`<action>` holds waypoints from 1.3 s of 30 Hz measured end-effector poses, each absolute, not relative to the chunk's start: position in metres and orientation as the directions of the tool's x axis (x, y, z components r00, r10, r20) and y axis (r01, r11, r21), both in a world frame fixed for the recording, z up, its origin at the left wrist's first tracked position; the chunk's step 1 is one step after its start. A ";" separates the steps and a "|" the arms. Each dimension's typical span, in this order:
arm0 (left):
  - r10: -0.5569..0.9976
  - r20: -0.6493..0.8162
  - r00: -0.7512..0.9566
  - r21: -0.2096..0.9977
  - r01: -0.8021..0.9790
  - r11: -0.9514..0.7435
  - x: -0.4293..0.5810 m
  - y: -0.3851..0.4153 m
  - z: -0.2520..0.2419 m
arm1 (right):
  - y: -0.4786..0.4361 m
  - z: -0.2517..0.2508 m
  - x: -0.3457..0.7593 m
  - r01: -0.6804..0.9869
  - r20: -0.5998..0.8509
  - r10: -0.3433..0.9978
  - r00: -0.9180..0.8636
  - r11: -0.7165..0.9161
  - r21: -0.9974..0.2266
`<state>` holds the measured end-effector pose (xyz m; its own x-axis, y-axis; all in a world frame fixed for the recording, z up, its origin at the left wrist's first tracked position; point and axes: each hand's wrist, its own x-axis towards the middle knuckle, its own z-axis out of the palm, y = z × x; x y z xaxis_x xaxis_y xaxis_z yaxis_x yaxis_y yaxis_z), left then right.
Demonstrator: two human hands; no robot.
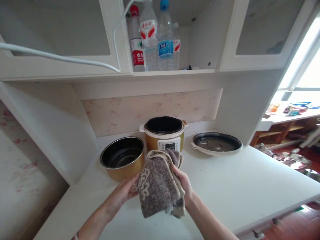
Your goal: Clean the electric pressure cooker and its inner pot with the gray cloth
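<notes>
White desk [237, 186] has loads of free room on the right, up to its edge. Cooker [164, 135], pot [122, 158] and lid [216, 143] line the back. Towel [157, 183] is held up before the cooker by left hand [123, 193] and right hand [183, 181], grip pinching each side.

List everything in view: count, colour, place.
counter: one, white, foreground
cooker: one, gold and white, back of counter
inner pot: one, gold, dark inside, counter, left of cooker
lid: one, dark, white rim, counter, right of cooker
towel: one, grey-brown, cream pattern, held over counter
bottles: four, clear, upper shelf
cable: one, white, across left cabinet
left hand: one, on towel's left edge
right hand: one, on towel's right edge
</notes>
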<state>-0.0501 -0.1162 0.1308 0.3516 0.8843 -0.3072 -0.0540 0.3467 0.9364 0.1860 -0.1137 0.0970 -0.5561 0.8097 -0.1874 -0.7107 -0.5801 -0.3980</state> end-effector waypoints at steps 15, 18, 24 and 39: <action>0.851 -0.256 0.459 0.938 -0.097 0.334 0.035 -0.095 0.164 | -0.096 0.074 0.243 -0.530 -0.160 0.951 -0.264 -0.282 -0.800; 0.789 -0.308 0.531 0.945 0.078 0.317 0.044 -0.093 0.161 | -0.101 0.070 0.240 -0.552 -0.091 0.950 -0.299 -0.250 -0.796; 0.723 -0.449 0.526 0.893 0.227 0.389 0.057 -0.085 0.153 | -0.097 0.069 0.238 -0.631 -0.098 0.990 -0.101 -0.140 -0.763; 0.693 -0.462 0.554 0.871 0.133 0.474 0.081 -0.079 0.150 | -0.088 0.076 0.261 -0.757 -0.200 0.976 0.089 -0.064 -0.650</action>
